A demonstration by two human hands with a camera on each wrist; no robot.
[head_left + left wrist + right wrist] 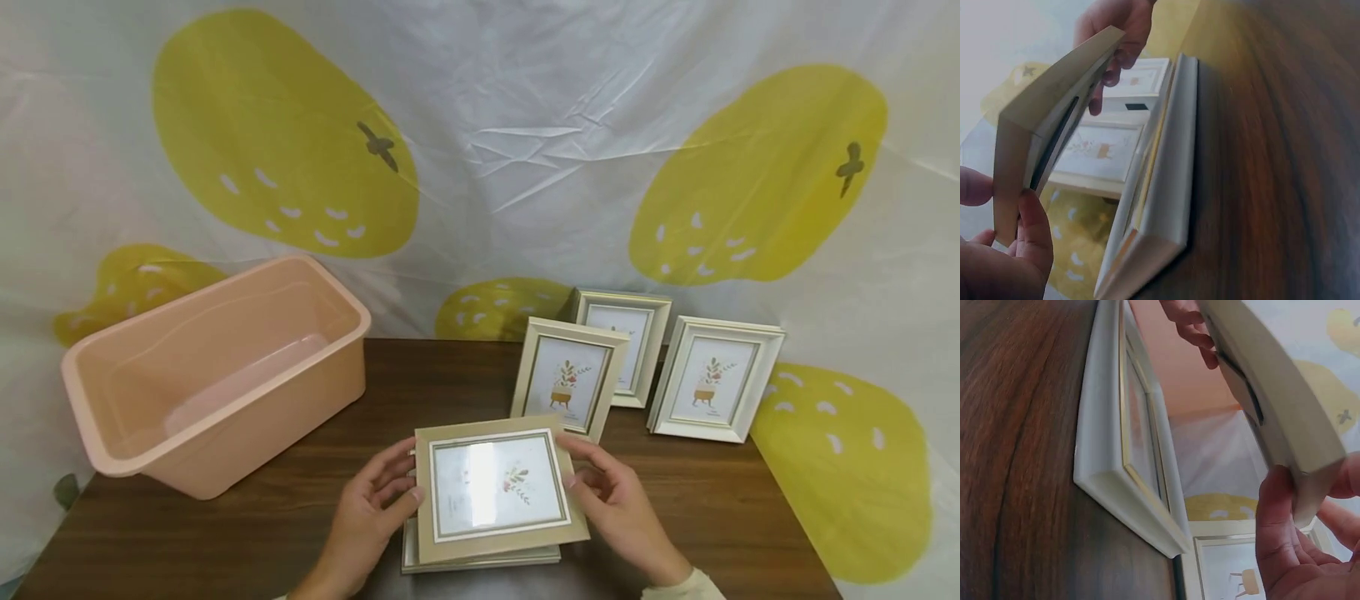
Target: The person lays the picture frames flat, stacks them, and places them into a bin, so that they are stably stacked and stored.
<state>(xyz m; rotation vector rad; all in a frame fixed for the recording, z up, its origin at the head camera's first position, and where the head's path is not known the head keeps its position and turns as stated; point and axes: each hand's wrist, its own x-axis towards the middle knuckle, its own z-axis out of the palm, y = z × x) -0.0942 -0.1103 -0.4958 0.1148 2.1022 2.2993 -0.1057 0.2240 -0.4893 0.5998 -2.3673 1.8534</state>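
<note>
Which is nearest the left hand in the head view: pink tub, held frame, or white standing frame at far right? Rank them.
From the left hand:
1. Held frame, gripped at its left edge.
2. Pink tub, on the table to the left and behind.
3. White standing frame, far right, beyond the right hand.

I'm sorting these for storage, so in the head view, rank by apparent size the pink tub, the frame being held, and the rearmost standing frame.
1. Pink tub
2. Held frame, though nearness to the camera enlarges it
3. Rearmost standing frame, partly hidden

Wooden table [315,500] bears pink tub [217,375], perhaps four frames [712,379].
</note>
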